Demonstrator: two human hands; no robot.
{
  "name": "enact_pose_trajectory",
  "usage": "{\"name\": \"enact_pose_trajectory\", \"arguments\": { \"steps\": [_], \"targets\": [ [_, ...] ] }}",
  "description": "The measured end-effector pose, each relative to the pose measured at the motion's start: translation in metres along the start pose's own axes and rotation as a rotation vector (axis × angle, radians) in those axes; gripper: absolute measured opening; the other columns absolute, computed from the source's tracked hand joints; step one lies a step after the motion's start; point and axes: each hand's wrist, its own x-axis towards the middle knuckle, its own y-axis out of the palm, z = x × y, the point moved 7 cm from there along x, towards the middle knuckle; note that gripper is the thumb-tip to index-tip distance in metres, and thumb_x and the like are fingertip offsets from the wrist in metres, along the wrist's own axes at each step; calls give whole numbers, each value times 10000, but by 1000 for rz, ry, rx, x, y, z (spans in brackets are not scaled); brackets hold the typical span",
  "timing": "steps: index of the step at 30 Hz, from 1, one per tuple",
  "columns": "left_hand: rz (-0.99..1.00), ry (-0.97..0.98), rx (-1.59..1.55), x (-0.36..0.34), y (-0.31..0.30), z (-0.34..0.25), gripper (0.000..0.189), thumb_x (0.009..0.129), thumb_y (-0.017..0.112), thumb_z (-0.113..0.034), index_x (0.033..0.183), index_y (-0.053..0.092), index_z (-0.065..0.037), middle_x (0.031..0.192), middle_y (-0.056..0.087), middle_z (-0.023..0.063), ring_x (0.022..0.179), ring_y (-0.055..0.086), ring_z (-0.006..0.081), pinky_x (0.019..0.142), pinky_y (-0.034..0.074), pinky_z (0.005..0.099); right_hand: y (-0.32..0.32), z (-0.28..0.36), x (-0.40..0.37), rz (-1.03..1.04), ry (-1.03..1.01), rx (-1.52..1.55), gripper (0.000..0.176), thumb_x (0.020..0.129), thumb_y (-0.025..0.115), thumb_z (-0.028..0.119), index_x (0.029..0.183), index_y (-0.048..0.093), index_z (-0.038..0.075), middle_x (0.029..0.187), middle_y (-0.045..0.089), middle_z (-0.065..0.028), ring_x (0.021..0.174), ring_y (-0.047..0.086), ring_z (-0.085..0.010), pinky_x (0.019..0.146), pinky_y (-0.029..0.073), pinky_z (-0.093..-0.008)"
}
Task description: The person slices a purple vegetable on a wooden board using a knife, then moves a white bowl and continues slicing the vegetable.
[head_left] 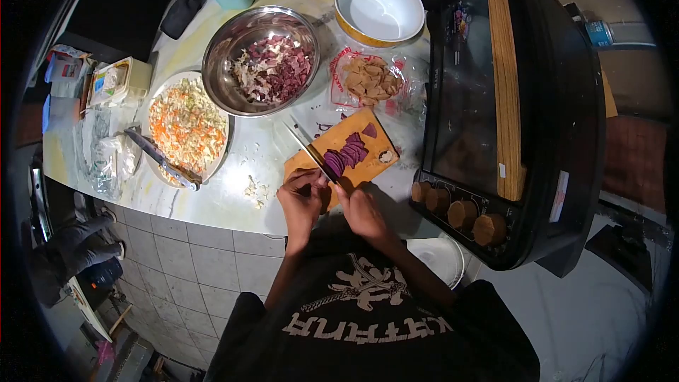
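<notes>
Here, purple onion slices (346, 153) lie beyond our right hand (361, 210), clasping a long steel knife (307, 143). Left hand (303, 199): hold unclear.

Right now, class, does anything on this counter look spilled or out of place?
Yes: pale shredded scraps lie loose on the counter, between the plate and the orange cutting board, outside any container.

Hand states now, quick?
Left hand: curled; can't tell if it's holding anything.
Right hand: closed, holding the knife over the cutting board.
</notes>
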Motion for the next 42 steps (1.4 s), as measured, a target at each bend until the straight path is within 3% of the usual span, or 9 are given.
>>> {"name": "enact_pose_trajectory", "arguments": {
  "steps": [3, 6, 9, 18, 23, 25, 30, 32, 42],
  "targets": [
    [-35, 92, 111, 0, -4, -16, 100, 711, 623, 103, 798, 651, 62, 800, 639, 142, 741, 620, 205, 667, 487, 271, 2, 10, 7, -3, -42, -36, 642, 897, 383, 493, 802, 595, -105, 832, 566, -334, 850, 545, -482, 745, 443, -502],
    [-59, 30, 47, -2, -3, 0, 96, 734, 609, 109, 813, 638, 63, 814, 632, 134, 714, 619, 181, 651, 493, 266, -4, 17, 2, -103, -232, 27, 649, 918, 354, 470, 710, 574, -104, 698, 541, -324, 738, 544, -484, 653, 429, -520],
    [-76, -15, -36, 1, 0, 6, 117, 687, 635, 87, 798, 645, 54, 783, 645, 145, 699, 635, 189, 639, 496, 261, -8, 20, -2, -88, -199, 5, 630, 925, 343, 456, 727, 577, -95, 708, 539, -326, 747, 540, -485, 653, 426, -519],
    [-73, 26, 4, 0, -3, -13, 54, 741, 642, 57, 793, 640, 70, 786, 638, 118, 653, 629, 141, 598, 498, 236, -2, -3, -14, -79, -123, -23, 629, 918, 349, 463, 763, 593, -95, 738, 552, -328, 767, 538, -491, 695, 428, -513],
    [-60, -28, -14, -1, -2, 2, 91, 713, 640, 78, 800, 648, 54, 783, 643, 128, 682, 627, 167, 623, 494, 259, -2, -4, -14, -101, -106, -74, 628, 916, 356, 462, 768, 601, -97, 751, 562, -326, 778, 548, -482, 732, 422, -513],
    [-69, 44, 31, 0, -4, -3, 99, 701, 644, 78, 796, 648, 50, 776, 643, 133, 693, 626, 184, 638, 489, 270, 0, -6, -13, -101, -93, -91, 626, 916, 357, 461, 766, 605, -94, 755, 565, -324, 785, 551, -478, 741, 421, -513],
    [-47, 66, 121, -1, -4, -11, 74, 729, 672, 25, 799, 654, 40, 834, 654, 140, 741, 623, 198, 689, 475, 289, -11, 5, -21, -166, -107, -104, 622, 917, 366, 451, 704, 611, -80, 693, 564, -308, 756, 562, -470, 700, 439, -507],
    [-89, 109, 98, -1, -5, -11, 85, 693, 644, 74, 776, 641, 53, 750, 641, 143, 703, 623, 210, 659, 479, 288, -13, 8, -22, -185, -119, -126, 617, 916, 373, 448, 699, 610, -79, 681, 563, -305, 735, 566, -466, 681, 443, -506],
    [-89, 60, 46, -3, -5, -11, 76, 716, 649, 61, 792, 638, 61, 753, 647, 139, 635, 626, 170, 598, 488, 263, -17, 9, -25, -171, -205, -102, 618, 922, 377, 426, 655, 594, -87, 646, 554, -303, 683, 566, -465, 641, 437, -513]
  ]
}}
